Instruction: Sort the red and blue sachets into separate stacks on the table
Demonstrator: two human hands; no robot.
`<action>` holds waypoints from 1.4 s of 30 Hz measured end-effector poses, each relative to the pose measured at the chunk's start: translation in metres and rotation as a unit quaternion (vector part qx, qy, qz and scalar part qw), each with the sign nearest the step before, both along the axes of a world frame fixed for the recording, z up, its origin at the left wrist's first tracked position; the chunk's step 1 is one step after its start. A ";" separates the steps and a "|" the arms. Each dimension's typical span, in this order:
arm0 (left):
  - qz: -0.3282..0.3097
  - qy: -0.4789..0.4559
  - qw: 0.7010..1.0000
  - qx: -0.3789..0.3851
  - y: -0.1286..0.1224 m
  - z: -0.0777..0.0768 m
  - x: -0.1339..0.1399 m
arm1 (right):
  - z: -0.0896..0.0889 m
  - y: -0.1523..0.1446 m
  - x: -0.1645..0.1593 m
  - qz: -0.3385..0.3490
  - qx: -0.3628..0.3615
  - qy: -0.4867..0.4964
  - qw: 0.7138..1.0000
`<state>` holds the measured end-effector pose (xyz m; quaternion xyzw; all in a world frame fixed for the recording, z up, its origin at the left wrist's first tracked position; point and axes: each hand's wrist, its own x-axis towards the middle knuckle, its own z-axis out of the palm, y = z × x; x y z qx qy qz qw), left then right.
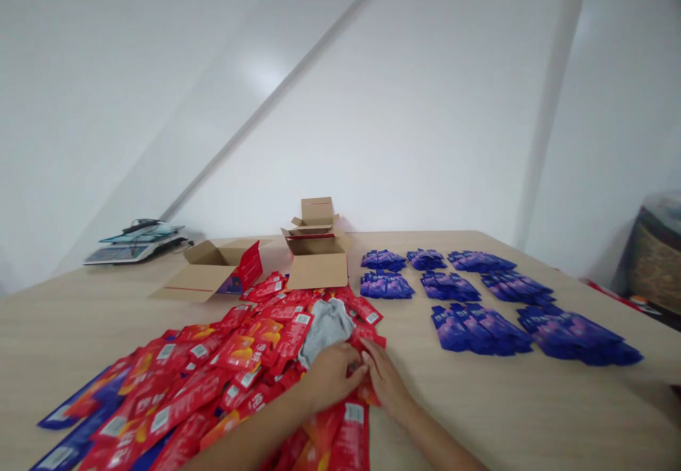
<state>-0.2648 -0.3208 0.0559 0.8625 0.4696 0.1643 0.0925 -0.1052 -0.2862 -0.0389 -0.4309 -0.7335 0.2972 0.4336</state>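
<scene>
Smooth, shiny red packets (207, 386), flat and oblong, lie in a loose, crumpled heap under the hands and spread out to their left, with some blue showing at the far left edge. Just beyond the grip, a soft, wrinkled grey cloth (325, 325) rests on the heap. Farther out stand open cardboard boxes (319, 271) with stiff flaps raised. To the right of the hands, slick blue-purple packets (473, 328) lie overlapped in fanned bunches on the pale, smooth table (452, 400). Well off to the left sits a flat scale (130, 252) with things piled on it.

White barcode patches and orange pictures mark the red packets; pale lettering runs across the blue-purple ones, too blurred to read.

The left hand (333, 373) curls with thumb and fingers narrowly apart, red showing in the gap. The right hand (387, 384) meets its thumb, fingers stretched together over red packaging. Whether either grip is closed on a packet, I cannot tell.
</scene>
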 end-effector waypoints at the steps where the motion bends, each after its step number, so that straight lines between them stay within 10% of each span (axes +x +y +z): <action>1: 0.019 -0.019 0.999 0.023 0.014 0.008 0.000 | -0.002 0.001 0.000 -0.021 -0.012 0.023 0.999; 9: 0.187 -0.013 0.974 0.127 0.174 0.049 0.006 | -0.001 -0.001 0.001 -0.033 -0.020 0.017 0.999; 17: 0.219 0.161 0.956 0.114 0.266 0.026 -0.010 | 0.005 0.006 0.003 -0.012 0.047 -0.035 0.998; 31: 0.271 0.215 0.932 0.113 0.289 0.031 -0.134 | -0.006 0.008 0.007 -0.011 0.074 -0.060 0.995; 42: 0.296 0.215 0.923 0.114 0.295 0.042 -0.151 | 0.004 0.003 0.004 -0.020 0.018 -0.028 0.999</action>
